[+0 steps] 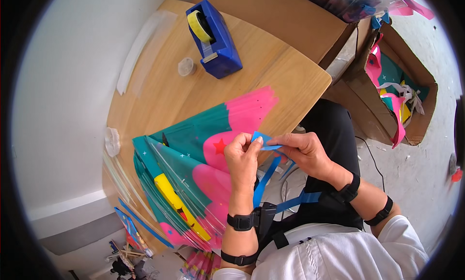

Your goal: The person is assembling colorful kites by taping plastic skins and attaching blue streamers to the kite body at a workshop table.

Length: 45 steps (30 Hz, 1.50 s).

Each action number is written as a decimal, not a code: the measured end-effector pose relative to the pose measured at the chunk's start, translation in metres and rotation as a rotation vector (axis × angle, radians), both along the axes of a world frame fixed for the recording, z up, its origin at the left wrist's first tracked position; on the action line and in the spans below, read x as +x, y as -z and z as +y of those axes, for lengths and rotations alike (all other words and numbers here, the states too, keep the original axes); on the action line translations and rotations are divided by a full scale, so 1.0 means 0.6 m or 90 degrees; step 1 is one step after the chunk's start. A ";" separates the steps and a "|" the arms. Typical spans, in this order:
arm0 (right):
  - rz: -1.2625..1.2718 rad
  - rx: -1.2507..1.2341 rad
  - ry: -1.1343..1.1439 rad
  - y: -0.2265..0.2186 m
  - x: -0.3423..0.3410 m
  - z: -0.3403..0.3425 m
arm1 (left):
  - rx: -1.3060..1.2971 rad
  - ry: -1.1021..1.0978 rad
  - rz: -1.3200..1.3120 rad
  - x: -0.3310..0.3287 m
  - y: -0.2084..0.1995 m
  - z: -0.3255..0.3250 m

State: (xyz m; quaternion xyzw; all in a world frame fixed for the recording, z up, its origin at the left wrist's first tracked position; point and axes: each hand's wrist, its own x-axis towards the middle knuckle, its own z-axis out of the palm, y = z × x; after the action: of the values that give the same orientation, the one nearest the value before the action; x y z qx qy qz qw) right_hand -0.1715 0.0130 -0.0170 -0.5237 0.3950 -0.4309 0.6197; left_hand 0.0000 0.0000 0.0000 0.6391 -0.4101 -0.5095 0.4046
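Between my two hands, over the table's front right edge, is a small piece of blue ribbon or sheet (260,138), folded at an angle. My left hand (242,156) pinches its left end between thumb and finger. The other end is in the closed fingers of my right hand (306,151). A longer blue strip (265,183) hangs below them toward my lap. Just left of my left hand lies a folded sheet of thin green and pink material (193,129), with a yellow part (174,200) and a red star printed on it.
A blue tape dispenser (220,42) stands on the wooden table (286,76), near a small clear cup (186,66). Thin pale rods and blue strips (145,224) lie along the left edge. Large cardboard boxes stand beyond; an open one (421,127) at right holds colourful scraps.
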 end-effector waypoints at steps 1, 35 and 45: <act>0.042 -0.024 -0.004 -0.005 -0.001 0.000 | -0.009 -0.003 -0.013 -0.005 -0.001 -0.002; 0.620 -0.410 -0.027 -0.009 0.011 -0.061 | -0.464 0.136 -0.638 -0.022 0.052 -0.034; 0.659 -0.422 -0.034 -0.003 0.016 -0.060 | -0.468 0.154 -0.640 -0.020 0.053 -0.035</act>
State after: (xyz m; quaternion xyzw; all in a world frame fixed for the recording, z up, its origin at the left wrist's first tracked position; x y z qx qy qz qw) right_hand -0.1618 -0.0227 -0.0153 -0.8394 0.4765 -0.2049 0.1625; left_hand -0.0117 -0.0211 -0.0317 0.5687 -0.7676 -0.0157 0.2951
